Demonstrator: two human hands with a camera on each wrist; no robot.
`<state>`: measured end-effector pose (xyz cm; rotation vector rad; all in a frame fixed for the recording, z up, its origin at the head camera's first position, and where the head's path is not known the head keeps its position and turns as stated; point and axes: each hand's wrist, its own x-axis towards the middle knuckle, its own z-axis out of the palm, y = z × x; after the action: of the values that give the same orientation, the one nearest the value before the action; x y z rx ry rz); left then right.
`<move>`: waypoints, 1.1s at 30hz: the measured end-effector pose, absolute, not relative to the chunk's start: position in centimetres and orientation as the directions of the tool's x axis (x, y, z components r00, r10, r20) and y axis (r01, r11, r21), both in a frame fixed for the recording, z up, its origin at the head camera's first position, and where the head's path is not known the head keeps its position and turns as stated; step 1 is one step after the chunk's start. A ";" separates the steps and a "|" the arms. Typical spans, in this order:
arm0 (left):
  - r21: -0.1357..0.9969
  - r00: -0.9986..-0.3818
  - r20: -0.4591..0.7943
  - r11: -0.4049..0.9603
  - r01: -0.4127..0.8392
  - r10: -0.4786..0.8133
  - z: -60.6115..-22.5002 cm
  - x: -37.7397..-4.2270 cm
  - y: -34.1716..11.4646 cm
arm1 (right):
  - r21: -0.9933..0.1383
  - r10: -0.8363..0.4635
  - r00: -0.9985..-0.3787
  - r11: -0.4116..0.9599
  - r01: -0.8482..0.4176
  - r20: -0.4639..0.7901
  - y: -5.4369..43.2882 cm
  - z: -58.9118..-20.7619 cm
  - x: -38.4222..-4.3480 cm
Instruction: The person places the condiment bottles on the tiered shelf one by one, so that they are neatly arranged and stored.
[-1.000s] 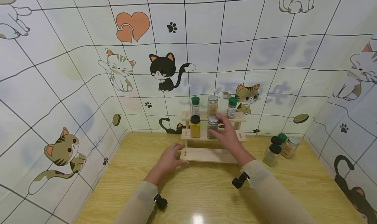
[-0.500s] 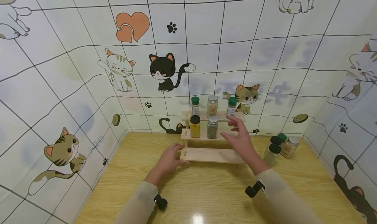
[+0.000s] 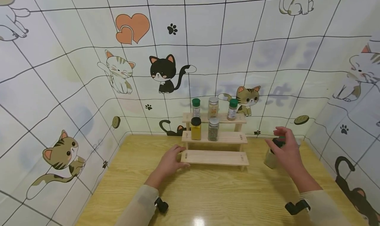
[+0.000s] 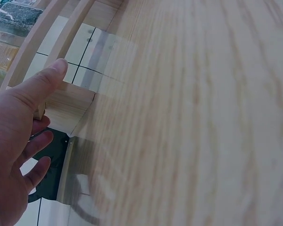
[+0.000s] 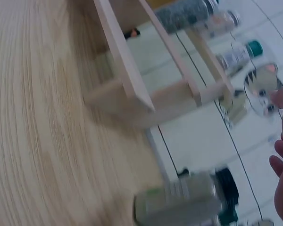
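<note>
A three-tier wooden rack (image 3: 213,157) stands against the back wall. My left hand (image 3: 169,161) holds the left end of its lowest tier; thumb and curled fingers show around the end in the left wrist view. Over a group of spice jars at the right hovers my right hand (image 3: 289,153), thumb and fingers spread apart, holding nothing. A black-lidded jar (image 3: 270,159) there is partly covered by the hand; it appears blurred in the right wrist view. On the middle tier are a yellow-filled jar (image 3: 196,131) and a silver-lidded jar (image 3: 213,131) of dark flakes.
The top tier carries a green-lidded jar (image 3: 196,109), a silver-lidded jar (image 3: 213,108) and another green-lidded jar (image 3: 233,110). Cat-printed wall sheeting (image 3: 207,57) encloses the wood-grain table (image 3: 207,193) at back and sides.
My right hand has let go of the silver-lidded jar on the middle tier and moved right to the group of jars. The left hand has stayed at the rack.
</note>
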<state>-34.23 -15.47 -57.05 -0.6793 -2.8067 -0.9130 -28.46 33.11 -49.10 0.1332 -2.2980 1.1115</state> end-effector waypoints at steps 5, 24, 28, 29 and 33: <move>0.541 -0.895 0.238 0.714 0.445 0.377 -57.1 -34.2 -15.4 | -0.634 0.233 -0.763 0.720 -0.282 0.603 37.6 -50.7 -28.7; 0.541 -0.897 0.225 0.718 0.439 0.379 -57.2 -34.3 -15.5 | -0.735 0.290 -0.879 0.671 -0.094 0.377 45.1 -56.2 -31.4; 0.535 -0.896 0.226 0.720 0.442 0.382 -56.9 -34.2 -15.4 | -0.753 0.287 -0.885 0.650 -0.102 0.366 45.1 -57.0 -31.6; 0.537 -0.896 0.225 0.719 0.442 0.383 -56.9 -34.2 -15.4 | -0.763 0.290 -0.886 0.638 -0.103 0.362 45.0 -57.1 -31.6; 0.542 -0.899 0.220 0.719 0.436 0.380 -56.8 -34.0 -15.4 | -0.777 0.303 -0.883 0.621 -0.103 0.359 44.5 -57.4 -31.5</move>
<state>-34.01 -15.38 -56.77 -0.6722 -2.8258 -0.9265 -31.54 44.46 -57.36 -0.1584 -2.3843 1.1840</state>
